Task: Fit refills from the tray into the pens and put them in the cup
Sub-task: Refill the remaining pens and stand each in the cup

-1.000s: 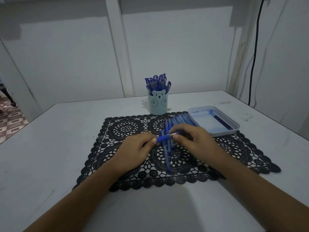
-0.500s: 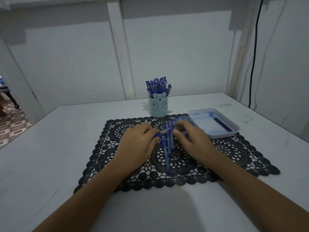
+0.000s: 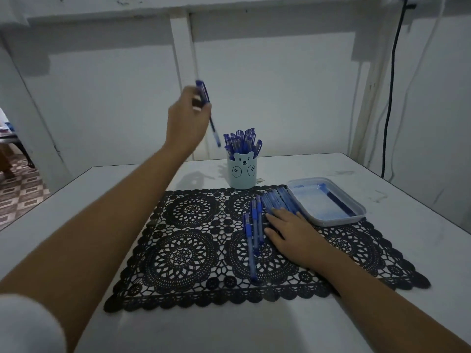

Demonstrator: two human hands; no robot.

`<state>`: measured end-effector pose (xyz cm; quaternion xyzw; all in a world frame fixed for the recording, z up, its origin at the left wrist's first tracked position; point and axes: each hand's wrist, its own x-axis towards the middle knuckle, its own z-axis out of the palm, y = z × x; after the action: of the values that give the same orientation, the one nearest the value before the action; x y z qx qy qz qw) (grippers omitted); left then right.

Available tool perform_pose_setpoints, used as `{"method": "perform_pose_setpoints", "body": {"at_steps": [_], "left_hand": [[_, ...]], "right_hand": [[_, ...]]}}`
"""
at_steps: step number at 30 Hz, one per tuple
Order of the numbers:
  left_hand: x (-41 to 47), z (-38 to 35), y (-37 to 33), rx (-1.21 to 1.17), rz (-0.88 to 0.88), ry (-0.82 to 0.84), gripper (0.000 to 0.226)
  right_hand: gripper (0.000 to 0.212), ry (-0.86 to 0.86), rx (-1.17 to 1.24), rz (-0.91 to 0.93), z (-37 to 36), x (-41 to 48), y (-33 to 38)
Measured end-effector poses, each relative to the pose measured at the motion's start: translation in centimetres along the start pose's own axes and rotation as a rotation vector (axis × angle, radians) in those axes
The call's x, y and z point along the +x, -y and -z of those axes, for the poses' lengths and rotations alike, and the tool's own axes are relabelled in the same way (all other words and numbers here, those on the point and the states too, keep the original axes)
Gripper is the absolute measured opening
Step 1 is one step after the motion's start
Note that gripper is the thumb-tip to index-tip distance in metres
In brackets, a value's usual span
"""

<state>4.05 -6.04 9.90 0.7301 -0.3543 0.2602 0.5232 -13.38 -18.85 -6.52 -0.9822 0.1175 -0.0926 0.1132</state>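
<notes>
1. The left hand (image 3: pixel 187 121) was raised over the far side of the table (image 3: pixel 382 314), above and to the left of the cup (image 3: pixel 242 175), with its fingers curled round a blue pen (image 3: pixel 213 129).
2. That held pen was tilted, its capped end up and its tip pointing down towards the cup; the tip hung in the air just left of the cup's mouth and touched nothing.
3. The right hand (image 3: pixel 293 233) lay palm down on the black lace mat (image 3: pixel 191 250), fingers straight and slightly spread, gripping nothing.
4. Its fingertips rested on the near ends of a row of blue pens (image 3: pixel 277 200) lying side by side on the mat, just beside the tray (image 3: pixel 331 222).
5. Three loose pens (image 3: pixel 254 225) lay roughly parallel on the mat, just left of the right hand; whether the thumb touched them could not be told.
6. The pale blue cup, marked with a bear face, stood upright at the far edge of the mat and was packed with standing pens (image 3: pixel 242 142), caps up.
7. The shallow white tray sat at the mat's far right corner, and a dark blue bundle of refills (image 3: pixel 336 202) lay along its right wall.
8. A white sleeve (image 3: pixel 28 324) showed at the lower left corner.
9. A black cable (image 3: pixel 390 110) hung down the wall at the right, behind the table.
</notes>
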Motion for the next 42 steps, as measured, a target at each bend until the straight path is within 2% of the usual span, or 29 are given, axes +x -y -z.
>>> {"method": "perform_pose_setpoints", "body": {"at_steps": [4,9,15,19,21,23,27,30,32,36,40,42], "left_hand": [[4.6,-2.2,-0.4,-0.094,0.018,-0.057,0.033],[5.4,-5.6,0.3,-0.026,0.003,0.064,0.045],[4.1,-8.8,2.9,0.144,0.008,0.265,0.042],[2.9,-10.1,4.1,0.278,0.009,0.374,0.029],[2.7,-10.2,4.6,0.412,-0.012,0.397,0.033],[2.5,-9.8,5.0,0.444,-0.002,0.417,0.036],[1.0,-7.9,4.5,0.383,-0.047,0.296,0.040],[-2.1,-6.3,3.6,0.332,-0.097,0.227,0.034],[-5.3,-5.3,3.3,0.320,-0.100,0.308,0.026],[-12.1,-3.7,2.3,0.323,0.008,0.583,0.019],[-15.9,-2.5,1.2,0.392,0.040,0.703,0.014],[-16.6,-2.1,0.9,0.406,0.047,0.784,0.020]], "right_hand": [[0.049,0.010,0.010,0.004,0.1,0.0,0.0],[0.049,0.011,0.000,0.011,-0.1,0.1,-0.2],[0.050,0.011,0.005,0.015,0.0,0.0,-0.2],[0.050,0.007,0.003,0.016,-0.1,0.1,-0.3],[0.050,0.008,0.008,0.016,-0.1,0.2,-0.3],[0.050,0.013,0.009,0.013,-0.1,0.2,-0.3],[0.049,0.003,0.019,0.013,0.0,0.1,-0.3],[0.049,-0.011,0.033,0.020,-0.1,0.0,-0.2],[0.050,-0.017,0.038,0.020,-0.1,0.1,-0.2],[0.049,-0.027,0.036,0.022,-0.3,0.1,-0.3],[0.049,-0.063,0.031,0.033,-0.4,0.2,-0.4],[0.049,-0.072,0.031,0.031,-0.4,0.0,-0.3]]}}
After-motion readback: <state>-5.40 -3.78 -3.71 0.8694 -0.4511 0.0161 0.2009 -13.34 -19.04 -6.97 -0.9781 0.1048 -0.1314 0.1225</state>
